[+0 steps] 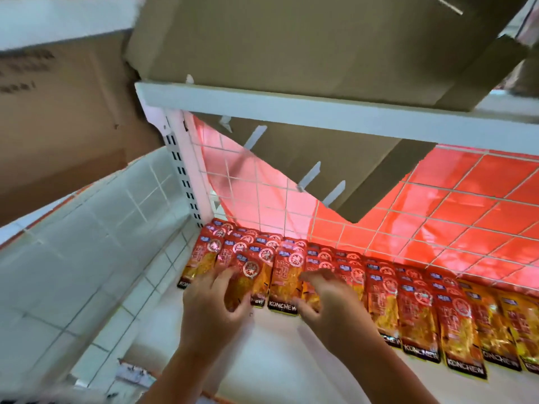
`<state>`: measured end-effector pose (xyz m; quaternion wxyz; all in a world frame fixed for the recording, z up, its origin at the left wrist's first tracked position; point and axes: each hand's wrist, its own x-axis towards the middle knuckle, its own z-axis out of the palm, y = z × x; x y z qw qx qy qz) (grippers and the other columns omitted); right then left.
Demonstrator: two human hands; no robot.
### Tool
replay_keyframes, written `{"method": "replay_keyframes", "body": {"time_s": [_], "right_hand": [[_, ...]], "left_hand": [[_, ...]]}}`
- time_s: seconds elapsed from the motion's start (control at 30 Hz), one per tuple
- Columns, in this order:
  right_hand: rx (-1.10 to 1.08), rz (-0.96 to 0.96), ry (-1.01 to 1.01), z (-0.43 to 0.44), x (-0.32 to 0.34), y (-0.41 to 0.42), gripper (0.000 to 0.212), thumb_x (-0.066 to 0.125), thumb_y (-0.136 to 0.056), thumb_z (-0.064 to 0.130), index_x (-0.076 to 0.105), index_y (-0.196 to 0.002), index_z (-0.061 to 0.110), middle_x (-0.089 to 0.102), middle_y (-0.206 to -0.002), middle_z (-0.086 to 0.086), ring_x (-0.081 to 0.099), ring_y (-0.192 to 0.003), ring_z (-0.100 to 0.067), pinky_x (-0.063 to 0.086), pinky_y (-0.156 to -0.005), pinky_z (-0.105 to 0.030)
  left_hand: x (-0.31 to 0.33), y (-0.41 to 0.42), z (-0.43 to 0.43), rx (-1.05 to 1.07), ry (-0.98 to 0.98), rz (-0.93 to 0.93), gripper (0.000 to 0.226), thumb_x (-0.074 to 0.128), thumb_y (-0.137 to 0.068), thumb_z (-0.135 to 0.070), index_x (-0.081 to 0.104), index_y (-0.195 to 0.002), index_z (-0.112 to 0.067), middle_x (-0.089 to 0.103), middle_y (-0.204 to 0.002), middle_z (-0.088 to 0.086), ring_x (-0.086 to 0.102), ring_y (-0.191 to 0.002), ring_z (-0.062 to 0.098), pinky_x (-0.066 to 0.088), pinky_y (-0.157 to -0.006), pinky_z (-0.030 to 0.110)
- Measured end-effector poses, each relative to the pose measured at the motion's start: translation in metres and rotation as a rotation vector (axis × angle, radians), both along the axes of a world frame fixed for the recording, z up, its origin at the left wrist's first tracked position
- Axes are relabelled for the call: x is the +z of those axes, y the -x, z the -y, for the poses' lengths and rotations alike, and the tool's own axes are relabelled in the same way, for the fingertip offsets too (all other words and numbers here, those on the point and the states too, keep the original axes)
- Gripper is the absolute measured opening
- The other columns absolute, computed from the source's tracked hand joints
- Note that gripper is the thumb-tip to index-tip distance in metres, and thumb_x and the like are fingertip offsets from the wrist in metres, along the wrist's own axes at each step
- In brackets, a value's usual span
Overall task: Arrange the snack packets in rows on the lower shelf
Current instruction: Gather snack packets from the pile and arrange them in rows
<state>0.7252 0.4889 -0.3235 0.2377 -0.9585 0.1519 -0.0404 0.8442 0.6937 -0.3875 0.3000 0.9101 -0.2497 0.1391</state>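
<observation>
Several red and orange snack packets (pixel 414 304) lie overlapped in rows across the back of the white lower shelf (pixel 280 360), from the left corner to the right edge of view. My left hand (pixel 213 310) pinches one packet (pixel 245 284) near the left end of the rows, thumb on its lower part. My right hand (pixel 329 304) sits just to the right with curled fingers resting on the packets in the middle; whether it grips one cannot be told.
A white upper shelf (pixel 320 112) juts out overhead with a cardboard box (pixel 306 39) on it. Another cardboard flap (pixel 335 170) hangs behind a white wire grid over a red backing (pixel 466 205). White tiled floor (pixel 87 243) lies left.
</observation>
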Motion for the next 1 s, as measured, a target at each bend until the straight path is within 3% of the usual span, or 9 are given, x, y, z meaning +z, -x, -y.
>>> {"method": "replay_keyframes", "body": {"time_s": [0.2,0.63,1.0], "right_hand": [[0.016,0.004,-0.013,-0.03,-0.006,-0.019,0.049,0.062,-0.092,0.047,0.058,-0.136,0.027,0.058,-0.131,0.01,0.054,-0.118,-0.011,0.042,-0.099,-0.023],[-0.048,0.012,0.011,-0.041,-0.001,-0.026,0.045,0.065,-0.093,0.042,0.06,-0.135,0.026,0.06,-0.129,0.011,0.055,-0.113,-0.007,0.039,-0.094,-0.017],[-0.1,0.036,0.021,-0.048,0.005,-0.028,0.047,0.066,-0.093,0.04,0.058,-0.137,0.024,0.06,-0.132,0.007,0.057,-0.116,-0.012,0.043,-0.098,-0.02]], "left_hand": [[0.002,-0.041,-0.032,0.19,0.049,-0.11,0.052,0.077,-0.076,-0.037,0.068,-0.122,-0.016,0.068,-0.111,0.003,0.057,-0.099,0.023,0.054,-0.089,0.046],[-0.016,-0.061,-0.037,0.205,0.024,-0.134,0.054,0.084,-0.076,-0.033,0.066,-0.125,-0.016,0.068,-0.118,0.007,0.058,-0.105,0.03,0.052,-0.089,0.049],[-0.008,-0.056,-0.037,0.196,-0.016,-0.06,0.062,0.065,-0.076,-0.053,0.065,-0.127,-0.019,0.062,-0.13,0.006,0.055,-0.115,0.032,0.048,-0.091,0.052]]}}
